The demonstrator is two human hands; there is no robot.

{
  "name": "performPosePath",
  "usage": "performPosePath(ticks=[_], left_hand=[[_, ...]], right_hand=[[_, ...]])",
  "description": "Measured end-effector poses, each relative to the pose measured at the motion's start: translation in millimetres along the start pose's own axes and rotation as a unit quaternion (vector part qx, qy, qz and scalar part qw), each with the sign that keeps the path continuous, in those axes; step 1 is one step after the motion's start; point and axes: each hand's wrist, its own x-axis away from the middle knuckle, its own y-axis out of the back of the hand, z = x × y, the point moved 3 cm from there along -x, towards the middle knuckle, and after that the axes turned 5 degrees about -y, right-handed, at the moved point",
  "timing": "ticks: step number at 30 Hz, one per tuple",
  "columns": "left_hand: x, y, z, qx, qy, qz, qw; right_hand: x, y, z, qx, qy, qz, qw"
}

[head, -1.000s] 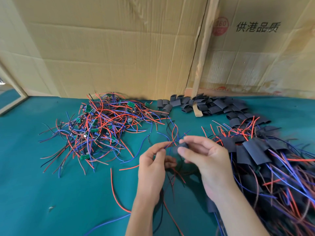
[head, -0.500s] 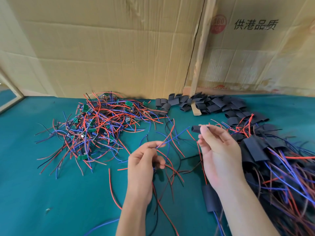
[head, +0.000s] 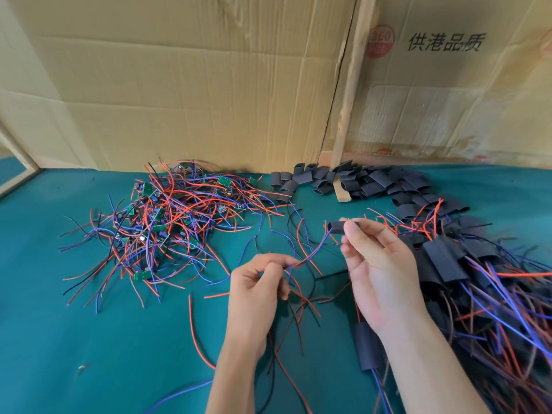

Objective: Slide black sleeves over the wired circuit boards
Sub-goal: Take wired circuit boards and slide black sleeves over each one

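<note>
My right hand (head: pixel 378 270) pinches a black sleeve (head: pixel 337 227) at its fingertips, held above the green table. Red and blue wires (head: pixel 313 252) run out of the sleeve's left end down to my left hand (head: pixel 258 282), which pinches them between thumb and fingers. Any circuit board inside the sleeve is hidden. A tangled pile of bare wired green boards (head: pixel 167 222) lies at the left. Empty black sleeves (head: pixel 358 180) are heaped at the back. Sleeved boards (head: pixel 466 270) are piled at the right.
Cardboard walls (head: pixel 209 85) close off the back of the green table (head: pixel 59 324). A wooden strip (head: pixel 348 109) leans between the cardboard sheets. One sleeved board (head: pixel 367 348) lies by my right wrist. Loose red wires (head: pixel 197 333) trail near my left forearm.
My hands have drawn apart: the right hand moved up and right with the sleeve, the left hand moved down and left with the wires, which now stretch between them.
</note>
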Motion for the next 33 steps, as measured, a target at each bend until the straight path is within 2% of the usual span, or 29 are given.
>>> performPosePath(ticks=[14,20,33], left_hand=[[-2.2,1.2,2.6,-0.009,-0.008,-0.008,1.000],[-2.2,2.8,2.6,-0.009,-0.004,-0.018,1.000],[-3.1,8.0,2.7,0.024,0.057,-0.069,0.996]], right_hand=[[-0.5,2.3,0.5,0.034,-0.017,0.003,0.999],[0.7,0.8,1.4,0.049,-0.053,0.038,0.997],[0.2,1.2,2.0,0.026,-0.064,0.099,0.993]])
